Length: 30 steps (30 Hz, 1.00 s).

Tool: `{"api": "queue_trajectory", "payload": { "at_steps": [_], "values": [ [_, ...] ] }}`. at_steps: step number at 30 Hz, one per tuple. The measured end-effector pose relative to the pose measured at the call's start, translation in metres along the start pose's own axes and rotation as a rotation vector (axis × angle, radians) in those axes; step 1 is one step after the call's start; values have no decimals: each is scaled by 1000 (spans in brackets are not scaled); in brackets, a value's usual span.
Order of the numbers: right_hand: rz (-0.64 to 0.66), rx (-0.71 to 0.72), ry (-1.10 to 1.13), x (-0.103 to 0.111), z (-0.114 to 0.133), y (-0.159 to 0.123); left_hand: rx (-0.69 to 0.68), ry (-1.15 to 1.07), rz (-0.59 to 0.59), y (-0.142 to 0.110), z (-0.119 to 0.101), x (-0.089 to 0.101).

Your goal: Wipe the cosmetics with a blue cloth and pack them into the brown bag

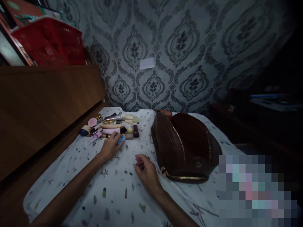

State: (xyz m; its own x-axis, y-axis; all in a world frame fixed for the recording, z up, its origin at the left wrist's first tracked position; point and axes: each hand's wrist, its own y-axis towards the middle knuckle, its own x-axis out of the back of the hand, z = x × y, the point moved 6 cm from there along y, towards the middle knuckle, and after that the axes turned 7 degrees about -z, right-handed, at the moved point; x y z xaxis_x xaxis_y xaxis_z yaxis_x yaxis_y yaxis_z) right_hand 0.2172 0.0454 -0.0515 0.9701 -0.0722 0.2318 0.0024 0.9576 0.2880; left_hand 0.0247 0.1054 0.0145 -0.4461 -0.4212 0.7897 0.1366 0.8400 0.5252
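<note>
Touching left fingers [115, 135]: blue item [121, 139]

Dim, greyish light, near-black shadow at right, coarse pixel blocks lower right, stretched, blurry edges.

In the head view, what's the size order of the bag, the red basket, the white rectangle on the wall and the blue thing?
1. Bag
2. Red basket
3. White rectangle
Unranked: blue thing, partly hidden by the left hand; its visible patch looks smallest.
</note>
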Motion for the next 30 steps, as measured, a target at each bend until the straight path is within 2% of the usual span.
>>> {"api": "queue_trajectory", "payload": {
  "at_steps": [6, 10, 13, 18, 20, 23, 30],
  "values": [
    [31, 34, -60, 1, 6, 0, 25, -44, -63, 4, 19, 4],
    [51, 58, -76, 3, 11, -1, 94, -7, -121, 9, 39, 13],
    [63, 69, -98, 3, 12, 0, 189, 88, -160, 16, 65, 31],
    [57, 112, -112, 4, 15, 1, 435, 349, -200, 26, 122, 77],
    [55, 123, -122, 4, 16, 1, 529, 449, -176, 25, 142, 89],
    [60, 128, -134, 3, 16, 0, 614, 549, -82, 20, 163, 94],
    [45, 171, -127, 3, 14, -1, 635, 666, 90, 19, 183, 88]
  ]
}}
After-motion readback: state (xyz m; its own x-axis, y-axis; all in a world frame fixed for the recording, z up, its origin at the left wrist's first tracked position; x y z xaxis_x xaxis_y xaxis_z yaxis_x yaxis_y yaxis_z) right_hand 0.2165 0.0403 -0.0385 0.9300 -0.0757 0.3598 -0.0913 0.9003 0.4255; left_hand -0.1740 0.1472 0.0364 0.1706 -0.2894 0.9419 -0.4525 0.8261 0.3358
